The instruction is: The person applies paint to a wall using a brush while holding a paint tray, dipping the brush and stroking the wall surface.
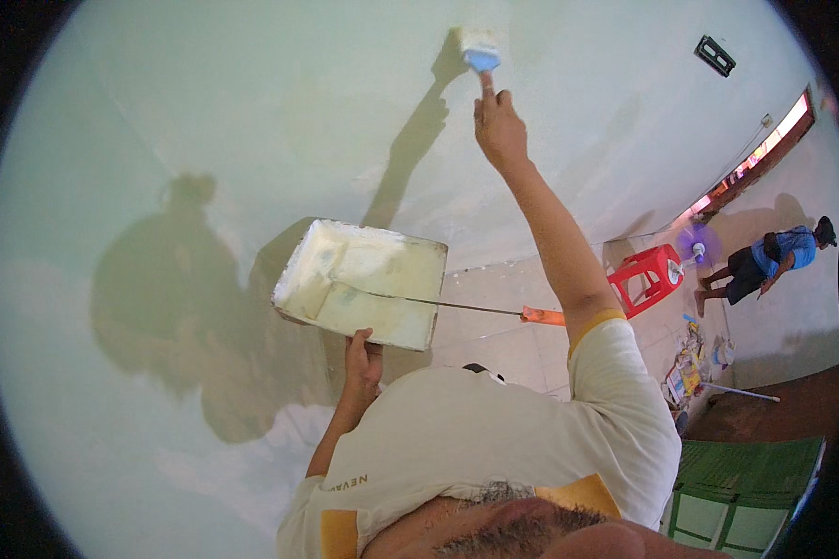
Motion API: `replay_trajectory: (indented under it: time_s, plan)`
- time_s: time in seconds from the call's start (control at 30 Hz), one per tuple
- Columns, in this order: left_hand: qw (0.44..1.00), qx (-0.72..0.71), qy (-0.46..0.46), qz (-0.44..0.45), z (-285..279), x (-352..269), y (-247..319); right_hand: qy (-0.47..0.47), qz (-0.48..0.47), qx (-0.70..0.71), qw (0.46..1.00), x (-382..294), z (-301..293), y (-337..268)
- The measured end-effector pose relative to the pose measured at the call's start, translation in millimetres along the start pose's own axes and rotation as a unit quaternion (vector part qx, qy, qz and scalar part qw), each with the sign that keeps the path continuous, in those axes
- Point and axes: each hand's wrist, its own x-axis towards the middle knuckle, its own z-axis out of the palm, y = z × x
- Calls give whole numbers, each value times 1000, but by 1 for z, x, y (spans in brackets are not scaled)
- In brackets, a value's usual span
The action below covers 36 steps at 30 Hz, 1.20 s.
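Observation:
My right hand [501, 133] reaches up and grips a flat paintbrush [482, 61] with a blue body. Its pale, paint-loaded bristles appear to touch the light green wall [307, 126]. Lower down, my left hand [365, 360] clasps the near rim of a paint tray [398, 279], thumb over the edge. Pale yellowish paint coats the inside of the tray. A paint roller [542, 316] rests with its paint-covered head in the tray, its wire frame and orange handle sticking out to the right. My forearm hides the end of that handle.
A red plastic stool [643, 279] stands on the tiled floor by the wall, beside a running purple fan [699, 249]. Beyond stands a person in a blue shirt [783, 251]. Mixed clutter [689, 367] and a pole [744, 393] lie at right. A black wall box [714, 56] is upper right.

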Motion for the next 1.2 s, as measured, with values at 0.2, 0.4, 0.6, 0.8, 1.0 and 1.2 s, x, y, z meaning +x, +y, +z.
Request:
replay_trajectory:
  time_s: [0.2,0.4,0.6,0.8,1.0,1.2]
  plan:
    - [1000,5,2,1,-8,8,-6,-121,-8,5,993,-53,77,27]
    - [1000,-2,2,0,-10,11,-9,-191,-29,-10,981,-75,51,47]
    - [1000,-2,5,-4,2,4,-4,-145,-31,-75,986,38,-47,30]
    - [1000,2,-5,0,-17,10,-8,118,-82,-26,989,77,-118,-20]
    - [1000,4,-4,4,-10,9,-9,51,-31,-56,997,34,-40,-1]
    - [1000,-9,0,1,-5,6,-7,-92,47,75,992,-50,10,27]
